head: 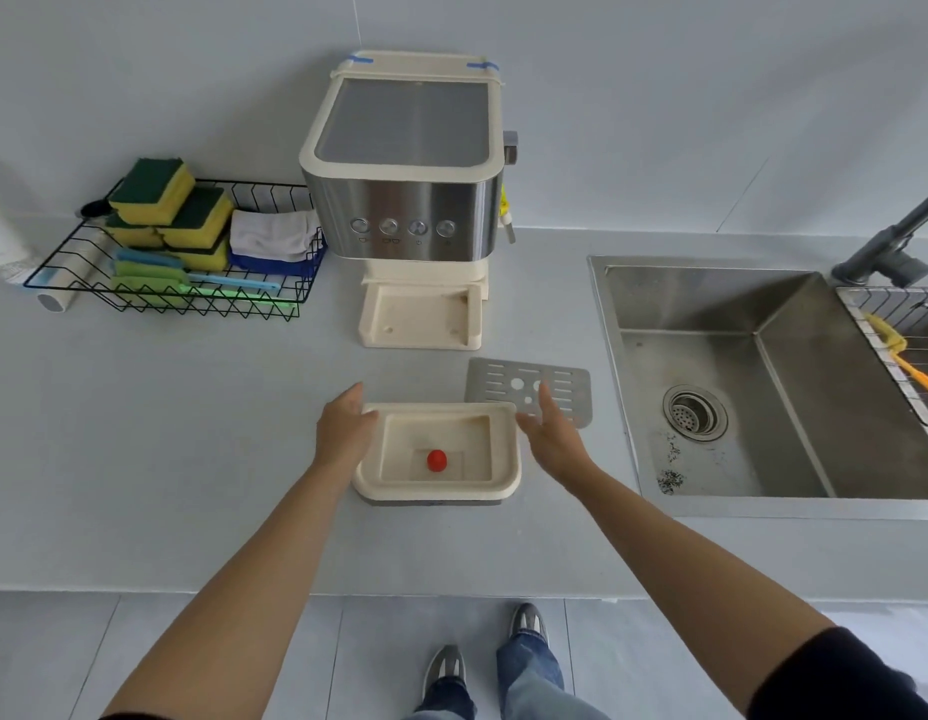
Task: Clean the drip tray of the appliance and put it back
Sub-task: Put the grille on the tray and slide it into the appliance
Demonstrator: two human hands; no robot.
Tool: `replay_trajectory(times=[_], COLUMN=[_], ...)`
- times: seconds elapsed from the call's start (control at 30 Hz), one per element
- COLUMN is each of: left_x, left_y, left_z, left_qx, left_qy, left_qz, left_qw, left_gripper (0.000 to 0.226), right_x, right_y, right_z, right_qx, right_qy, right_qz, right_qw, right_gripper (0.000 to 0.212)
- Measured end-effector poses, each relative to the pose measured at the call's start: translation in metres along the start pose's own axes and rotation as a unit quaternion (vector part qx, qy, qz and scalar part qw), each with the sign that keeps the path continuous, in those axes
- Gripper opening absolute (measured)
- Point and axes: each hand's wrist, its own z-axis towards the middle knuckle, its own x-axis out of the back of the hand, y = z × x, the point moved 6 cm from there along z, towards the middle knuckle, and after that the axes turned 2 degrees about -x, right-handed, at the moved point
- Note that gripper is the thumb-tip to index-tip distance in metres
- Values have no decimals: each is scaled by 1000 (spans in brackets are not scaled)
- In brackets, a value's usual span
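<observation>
A: Where's the cream rectangular plastic drip tray [437, 453]?

B: Near counter, before the coffee machine [404, 168]. Left hand [343, 432] and right hand [550, 433] flank it, open.

A: Handling?

B: Probably light, rigid, slick; grip both short rims.

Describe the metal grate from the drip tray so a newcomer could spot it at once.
Start at the coffee machine against the wall and come forward along the counter to the cream drip tray between the two hands. The grate lies flat just behind the tray's right corner, towards the sink. It is the only flat grey plate with slots and round holes.
</observation>
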Motion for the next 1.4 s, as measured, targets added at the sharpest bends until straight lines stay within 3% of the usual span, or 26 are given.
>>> replay_trajectory(times=[0.23, 0.4, 0.53, 0.7, 0.8, 1.0, 1.4], left_x=[-48, -91, -109, -123, -129, -131, -134], left_y=[54, 64, 65, 69, 70, 69, 69], left_z=[22, 34, 40, 45, 47, 52, 54], left_qx=[-56, -5, 26, 33, 48, 90, 127], left_qy=[-47, -115, -136, -139, -138, -109, -109], left_qz=[93, 127, 182, 212, 198, 164, 116], left_qw=[993, 985, 974, 967, 969, 976, 979], left_gripper=[53, 52, 53, 46, 37, 39, 38], right_x=[45, 64, 67, 67, 65, 70, 75], right_y=[-1, 12, 21, 29, 31, 38, 49], right_z=[22, 34, 44, 56, 62, 72, 82], right_qx=[-67, -124, -162, -195, -226, -272, -285], right_qy=[53, 78, 68, 68, 72, 84, 78], right_qz=[52, 89, 79, 21, 60, 135, 69], right_qw=[995, 985, 981, 978, 970, 949, 953], right_gripper=[59, 22, 10, 17, 12, 28, 27])
